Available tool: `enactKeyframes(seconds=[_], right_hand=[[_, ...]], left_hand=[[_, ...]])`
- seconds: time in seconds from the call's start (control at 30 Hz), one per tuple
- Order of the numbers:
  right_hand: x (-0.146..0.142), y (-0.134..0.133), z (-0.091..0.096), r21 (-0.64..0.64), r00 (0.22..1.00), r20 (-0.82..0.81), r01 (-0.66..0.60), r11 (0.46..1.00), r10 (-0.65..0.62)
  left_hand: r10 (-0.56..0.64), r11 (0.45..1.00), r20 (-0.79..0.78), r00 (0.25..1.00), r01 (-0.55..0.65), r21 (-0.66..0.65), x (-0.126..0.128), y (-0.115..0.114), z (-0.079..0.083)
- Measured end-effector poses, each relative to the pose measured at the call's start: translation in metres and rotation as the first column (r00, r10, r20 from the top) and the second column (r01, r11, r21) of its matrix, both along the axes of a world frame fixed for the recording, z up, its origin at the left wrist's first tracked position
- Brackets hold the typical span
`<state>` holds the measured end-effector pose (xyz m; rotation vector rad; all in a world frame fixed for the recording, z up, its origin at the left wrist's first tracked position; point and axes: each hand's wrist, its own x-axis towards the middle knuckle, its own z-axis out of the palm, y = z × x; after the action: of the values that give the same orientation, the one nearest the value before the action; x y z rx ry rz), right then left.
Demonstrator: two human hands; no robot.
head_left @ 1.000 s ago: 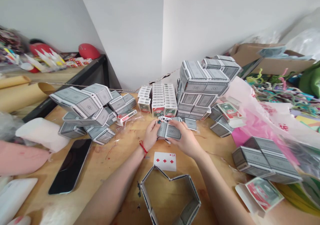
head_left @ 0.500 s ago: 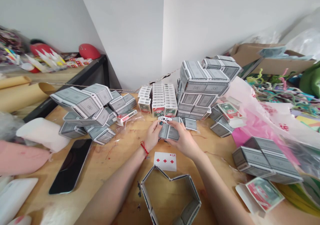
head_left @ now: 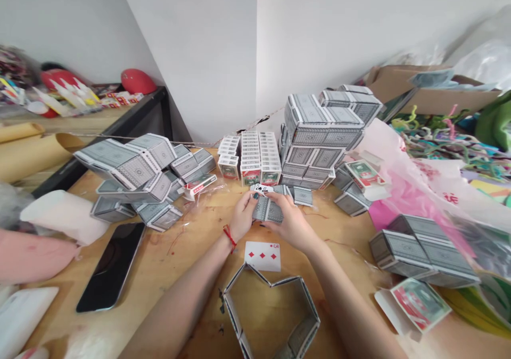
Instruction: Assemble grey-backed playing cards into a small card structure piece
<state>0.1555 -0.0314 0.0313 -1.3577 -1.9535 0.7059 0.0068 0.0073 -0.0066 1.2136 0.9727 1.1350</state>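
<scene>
Between my left hand (head_left: 242, 214) and my right hand (head_left: 290, 218) are playing cards (head_left: 266, 209), grey patterned backs toward me, with a 5 and a 6 corner showing at the top. Both hands have fingers closed on them, thumbs on the near side; how many cards there are is hidden. Just below them a three of diamonds (head_left: 262, 256) lies face up on the table. Nearest to me, between my forearms, stands a heart-shaped ring of joined cards (head_left: 271, 283). Behind my hands a flat grey card piece (head_left: 302, 196) rests on the wood.
Stacked folded-card blocks rise at left (head_left: 131, 162) and right (head_left: 315, 130). Boxed card decks (head_left: 250, 159) stand in rows between them. A black phone (head_left: 112, 266) lies left. At right are another card block (head_left: 419, 252), an opened card box (head_left: 419, 303) and plastic bags (head_left: 399, 173).
My hands keep their hold on the cards with almost no movement. The whole view has shifted slightly, so things appear a little further left.
</scene>
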Motion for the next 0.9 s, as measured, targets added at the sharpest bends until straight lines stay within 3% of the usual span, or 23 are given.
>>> enactKeyframes(seconds=[0.9], right_hand=[[-0.0047, -0.0009, -0.0011, 0.018, 1.000, -0.001, -0.019, 1.000, 0.019]], left_hand=[[0.051, 0.984, -0.211, 0.976, -0.013, 0.177, 0.0000, -0.0015, -0.0008]])
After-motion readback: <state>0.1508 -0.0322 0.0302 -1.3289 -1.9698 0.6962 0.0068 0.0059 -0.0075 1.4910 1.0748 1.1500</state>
